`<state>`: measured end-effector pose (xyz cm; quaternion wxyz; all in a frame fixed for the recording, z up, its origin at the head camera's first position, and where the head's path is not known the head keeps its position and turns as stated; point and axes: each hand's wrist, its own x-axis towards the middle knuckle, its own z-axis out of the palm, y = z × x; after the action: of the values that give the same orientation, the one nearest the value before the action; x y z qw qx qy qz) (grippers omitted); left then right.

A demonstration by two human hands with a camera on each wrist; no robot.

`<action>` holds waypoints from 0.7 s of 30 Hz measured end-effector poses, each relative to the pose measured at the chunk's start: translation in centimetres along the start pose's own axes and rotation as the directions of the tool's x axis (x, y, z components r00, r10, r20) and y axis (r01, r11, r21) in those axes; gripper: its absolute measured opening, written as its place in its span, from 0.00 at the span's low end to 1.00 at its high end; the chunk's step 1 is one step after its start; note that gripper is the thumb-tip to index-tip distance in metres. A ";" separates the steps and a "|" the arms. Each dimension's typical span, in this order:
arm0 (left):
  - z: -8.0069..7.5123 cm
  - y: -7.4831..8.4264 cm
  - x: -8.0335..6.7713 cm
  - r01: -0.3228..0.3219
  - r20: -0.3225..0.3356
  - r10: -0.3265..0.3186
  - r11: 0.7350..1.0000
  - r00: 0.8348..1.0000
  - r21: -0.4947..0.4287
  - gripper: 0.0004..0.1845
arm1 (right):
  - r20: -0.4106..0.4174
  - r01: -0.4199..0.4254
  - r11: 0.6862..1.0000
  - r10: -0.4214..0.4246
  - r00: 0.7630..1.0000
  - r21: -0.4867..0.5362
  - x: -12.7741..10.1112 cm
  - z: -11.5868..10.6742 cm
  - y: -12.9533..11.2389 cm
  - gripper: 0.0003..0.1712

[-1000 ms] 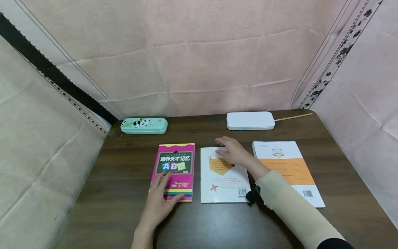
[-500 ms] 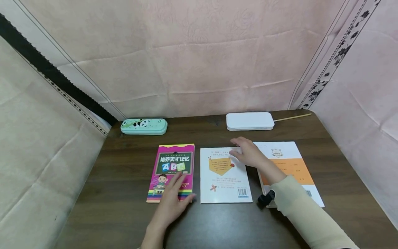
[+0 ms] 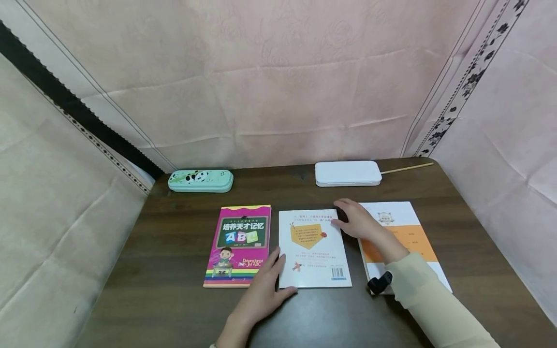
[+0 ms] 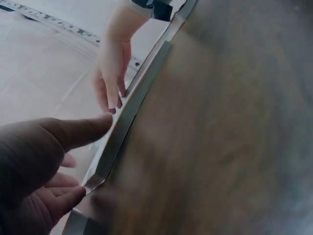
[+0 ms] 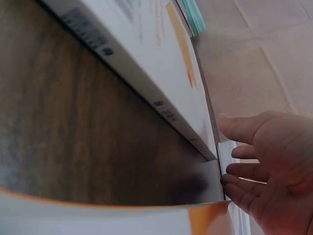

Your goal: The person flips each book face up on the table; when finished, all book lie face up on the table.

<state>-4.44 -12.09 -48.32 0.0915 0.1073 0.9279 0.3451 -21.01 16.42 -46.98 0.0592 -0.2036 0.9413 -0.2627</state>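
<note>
In the head view a white book (image 3: 317,261), its barcoded back cover up, lies on the dark wooden table between my hands. My left hand (image 3: 262,292) is at its lower left edge, fingers extended along the side and thumb by the bottom edge; whether they touch is hard to tell. Near the upper right corner is my right hand (image 3: 360,223), with fingers loosely bent and thumb towards the cover. The right wrist view shows that hand (image 5: 274,166) just beyond the end of the book's thick spine (image 5: 146,88), gripping nothing.
A pink ABC book (image 3: 237,229) lies to the left. An orange-and-white book (image 3: 404,237) sits partly under my right forearm. Along the back stand a green panda pencil case (image 3: 201,181) and a white case (image 3: 348,174) with a thin stick (image 3: 409,168) beside it.
My left hand has moved right, from over the pink book to the white book's left edge. The right hand has slid right, off the white book's cover to its upper right corner.
</note>
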 end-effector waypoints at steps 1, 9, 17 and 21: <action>0.1 0.0 0.0 0.004 0.018 -0.004 1.000 1.000 0.004 0.46 | 0.005 0.005 1.000 -0.005 1.000 -0.004 0.0 0.1 0.1 0.35; 0.4 0.4 0.3 0.006 0.024 -0.008 0.997 1.000 0.073 0.42 | 0.046 0.006 1.000 -0.005 0.999 -0.005 0.1 0.2 0.3 0.34; 0.4 0.7 0.6 -0.007 0.002 0.007 0.993 1.000 0.115 0.40 | 0.030 0.016 0.999 -0.017 0.999 0.032 0.0 0.1 0.3 0.30; 0.3 0.8 0.9 -0.014 0.006 0.013 0.992 1.000 0.123 0.39 | -0.026 0.063 0.995 -0.061 0.998 0.078 0.0 -0.1 0.6 0.23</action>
<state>-5.11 -11.07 -48.12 0.0849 0.1199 0.9465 0.2875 -21.28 16.96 -47.19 0.0480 -0.2272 0.9240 -0.3037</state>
